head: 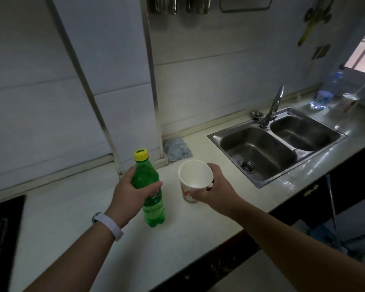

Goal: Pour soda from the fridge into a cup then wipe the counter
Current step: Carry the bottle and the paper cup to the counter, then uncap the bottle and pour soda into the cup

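Observation:
A green soda bottle with a yellow cap stands upright on the pale counter. My left hand grips it around the middle; the cap is on. Just to its right, my right hand holds a white paper cup by its side. The cup is tilted slightly toward me, and its inside looks empty. A blue-grey cloth lies crumpled against the wall behind the cup.
A steel double sink with a tap is set into the counter at the right. Beyond it stand a plastic water bottle and a cup with a straw. A black hob is at the far left.

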{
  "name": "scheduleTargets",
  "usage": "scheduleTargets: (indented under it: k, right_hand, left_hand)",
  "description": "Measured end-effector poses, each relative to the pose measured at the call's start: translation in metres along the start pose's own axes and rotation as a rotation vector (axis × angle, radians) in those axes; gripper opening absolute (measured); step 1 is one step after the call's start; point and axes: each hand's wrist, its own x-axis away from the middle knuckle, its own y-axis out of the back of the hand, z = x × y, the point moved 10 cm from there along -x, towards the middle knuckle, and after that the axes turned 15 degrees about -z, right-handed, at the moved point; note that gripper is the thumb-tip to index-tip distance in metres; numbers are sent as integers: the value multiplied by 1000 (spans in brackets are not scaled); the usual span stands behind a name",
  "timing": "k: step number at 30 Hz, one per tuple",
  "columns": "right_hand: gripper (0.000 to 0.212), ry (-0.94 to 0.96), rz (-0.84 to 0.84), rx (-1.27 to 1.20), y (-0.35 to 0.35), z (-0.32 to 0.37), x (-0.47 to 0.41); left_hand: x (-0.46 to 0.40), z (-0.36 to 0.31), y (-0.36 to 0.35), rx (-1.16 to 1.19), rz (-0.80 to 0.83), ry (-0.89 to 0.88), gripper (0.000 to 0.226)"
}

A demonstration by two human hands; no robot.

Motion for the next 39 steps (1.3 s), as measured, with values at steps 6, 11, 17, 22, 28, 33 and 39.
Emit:
scheduleTargets:
  k: [6, 11, 17, 22, 28, 33, 39]
  right_hand:
    - [80, 29, 155, -3, -47, -22, -28]
    - [78, 46, 276, 23, -86, -54, -41]
    - [78, 129, 431, 81, -136, -81, -49]
    - [78, 152, 499, 94, -164, -95, -44]
    - [77, 132, 506, 93, -171, -102, -42]
    - [110, 76, 556, 149, -169, -113, -37]
    - [111, 78, 558, 221, -139, -100, -41]
  left_hand:
    - [-14, 18, 17, -10, -124, 53, 52]
    - [-5, 27, 30, -73, -242, 94, 43]
    - [12, 39, 41, -170, -353, 111, 46]
    - [24, 60, 46, -165, -416, 161, 53]
    - [30, 80, 50, -165, -449, 180, 46]
    - [29, 91, 51, -160, -423, 191, 49]
    - [23, 73, 60, -167, -409, 155, 49]
